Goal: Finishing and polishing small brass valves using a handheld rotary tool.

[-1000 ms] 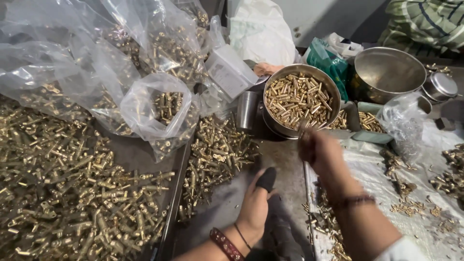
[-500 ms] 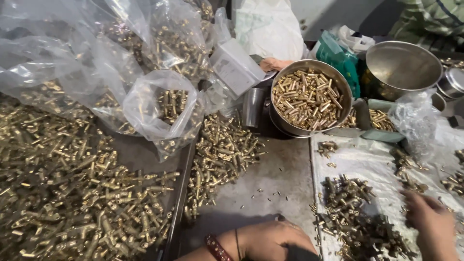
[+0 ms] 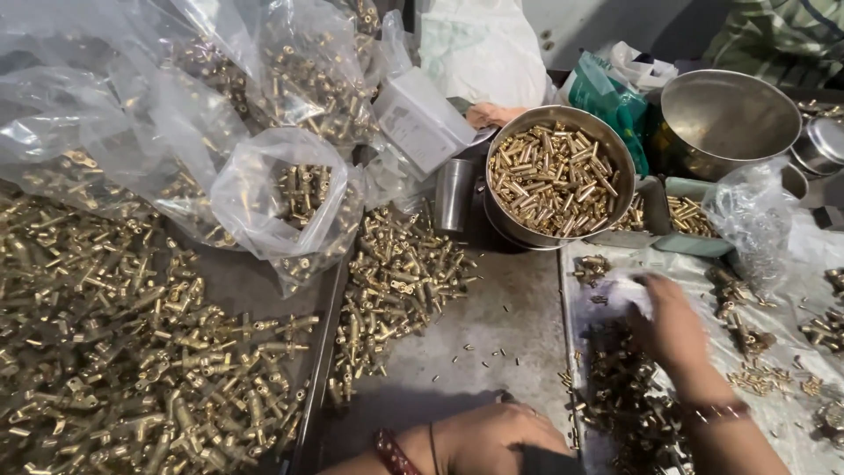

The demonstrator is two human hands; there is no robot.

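Fingers of the right hand curl loosely over the dark brass fittings piled on the plastic sheet along the table's right edge, apparently gathering some; whether they grip any I cannot tell. Left hand rests at the near edge, fingers hidden. A steel bowl of small brass pins stands beyond, within reach

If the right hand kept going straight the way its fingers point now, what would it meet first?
The right hand points up and slightly left across the plastic-covered tray. First in that line is probably the small cluster of brass parts near the tray's far corner, then the steel bowl of brass pins; depth is unclear.
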